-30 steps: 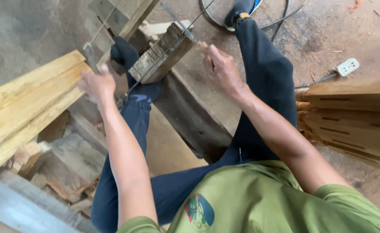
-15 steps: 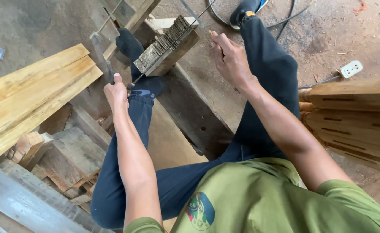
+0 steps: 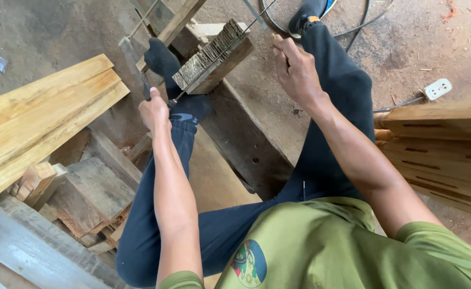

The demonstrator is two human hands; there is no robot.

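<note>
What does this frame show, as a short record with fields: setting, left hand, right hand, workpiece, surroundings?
setting: workshop floor, person seated on a beam
left hand: grips the near end of a frame saw
right hand: holds the saw's far end
workpiece: wood block with many cut slits, saw blade across it, a socked foot beside it
surroundings: planks on the left, power strip on the right
</note>
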